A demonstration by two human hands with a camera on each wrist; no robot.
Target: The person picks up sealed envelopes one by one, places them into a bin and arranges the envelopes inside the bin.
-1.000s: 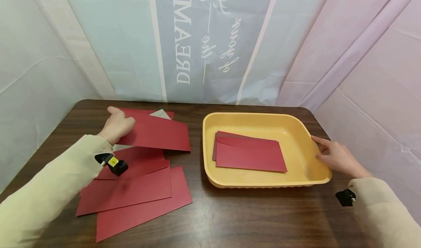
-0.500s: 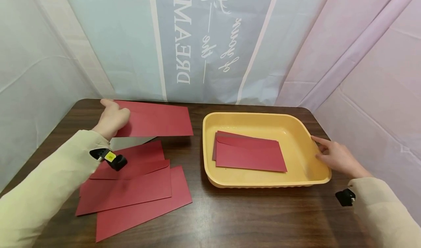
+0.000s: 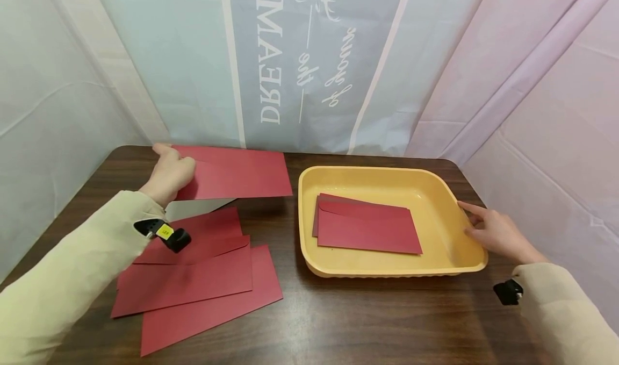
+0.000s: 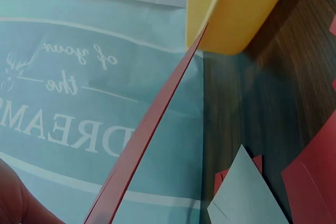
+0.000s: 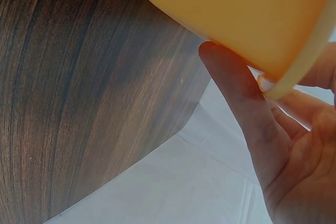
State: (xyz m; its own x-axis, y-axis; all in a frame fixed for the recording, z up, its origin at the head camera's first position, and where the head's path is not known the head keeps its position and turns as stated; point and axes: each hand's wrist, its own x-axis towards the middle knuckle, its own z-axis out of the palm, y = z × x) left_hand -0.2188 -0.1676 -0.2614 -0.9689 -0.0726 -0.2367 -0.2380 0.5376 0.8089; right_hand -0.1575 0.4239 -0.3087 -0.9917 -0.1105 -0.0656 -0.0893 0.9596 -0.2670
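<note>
My left hand (image 3: 171, 174) pinches a red envelope (image 3: 237, 172) by its left end, raised above the back left of the table. Seen from the left wrist, this envelope (image 4: 149, 129) is nearly edge-on, with part of the hand (image 4: 18, 203) at the lower left. Two red envelopes (image 3: 369, 228) lie overlapping in a yellow tub (image 3: 377, 272). The fingers of my right hand (image 3: 498, 235) rest against the tub's right side near the rim. In the right wrist view, one digit of the hand (image 5: 273, 140) touches the tub's outer wall (image 5: 236, 9).
Several red envelopes (image 3: 193, 279) lie overlapping at the left front of the dark wooden table (image 3: 348, 322). A pale grey piece (image 3: 193, 209) shows beneath the raised envelope, its triangular end (image 4: 247, 192) visible from the left wrist. Fabric sheets (image 3: 193, 58) hang around the back and sides.
My left hand has lifted the envelope away from the pile and toward the back, then slightly to the right. My right hand and the tub have stayed in place.
</note>
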